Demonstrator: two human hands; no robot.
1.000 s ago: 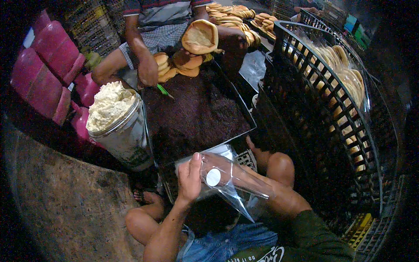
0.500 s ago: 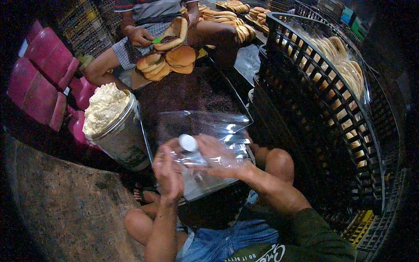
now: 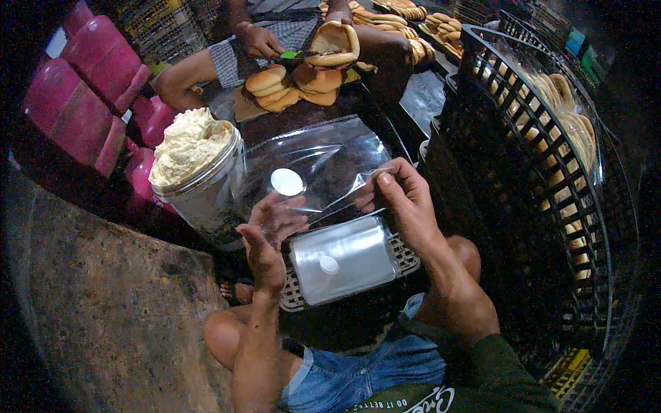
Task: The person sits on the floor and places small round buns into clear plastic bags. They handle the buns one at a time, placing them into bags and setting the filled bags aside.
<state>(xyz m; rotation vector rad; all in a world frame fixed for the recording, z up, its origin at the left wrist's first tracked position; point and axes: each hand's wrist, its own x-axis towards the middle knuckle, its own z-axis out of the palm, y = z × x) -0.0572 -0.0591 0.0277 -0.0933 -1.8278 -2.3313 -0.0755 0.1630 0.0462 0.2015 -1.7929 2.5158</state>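
Note:
A clear plastic bag (image 3: 323, 155) with a white oval mark is spread in front of me. My right hand (image 3: 405, 196) pinches its near right edge between thumb and fingers. At the bag's near left side is my left hand (image 3: 267, 237), thumb apart and fingers stretched out behind the film; whether they touch it I cannot tell. Below the bag, a stack of clear plastic bags (image 3: 365, 268), also showing a white mark, lies on an upturned-looking perforated crate (image 3: 292, 292) between my knees.
At the left stands a tub (image 3: 206, 210) heaped with pale cream (image 3: 189, 148), beside pink gas cylinders (image 3: 96, 62). A tall black crate (image 3: 523, 138) holding bagged buns (image 3: 564, 110) rises at the right. Opposite, another person (image 3: 258, 38) holds an opened bun (image 3: 335, 43) and a green-handled spreader (image 3: 289, 55) above several buns (image 3: 272, 89).
The bag has gone from crumpled between my hands to spread flat. My right hand has moved right and now pinches its edge. The stack beneath shows more fully.

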